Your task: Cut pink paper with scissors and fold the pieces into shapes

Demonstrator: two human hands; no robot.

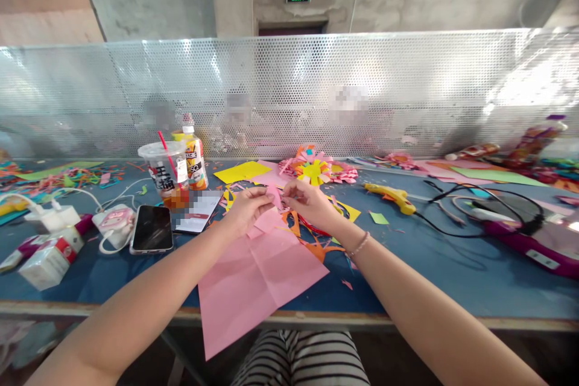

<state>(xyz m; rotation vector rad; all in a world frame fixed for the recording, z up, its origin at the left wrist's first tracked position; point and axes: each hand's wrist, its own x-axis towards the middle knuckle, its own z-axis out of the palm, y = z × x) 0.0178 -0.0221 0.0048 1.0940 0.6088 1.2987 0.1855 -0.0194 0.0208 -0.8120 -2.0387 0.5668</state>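
Note:
My left hand (248,210) pinches a small folded piece of pink paper (274,196) between thumb and fingers. Close on its right, my right hand (310,204) has its fingertips drawn together at the piece's edge; what they hold, if anything, is too small to make out. Below both hands lies a large creased sheet of pink paper (257,283), one corner hanging over the table's front edge. Behind the hands are paper flowers in pink and yellow (315,172). Orange paper scraps (319,250) lie beside the sheet.
To the left stand a plastic cup (165,178), a bottle (194,157), a phone (152,229) and chargers (115,220). A yellow glue gun (393,196) and a purple power strip (534,250) with cables lie right. A perforated metal screen (289,90) spans the back.

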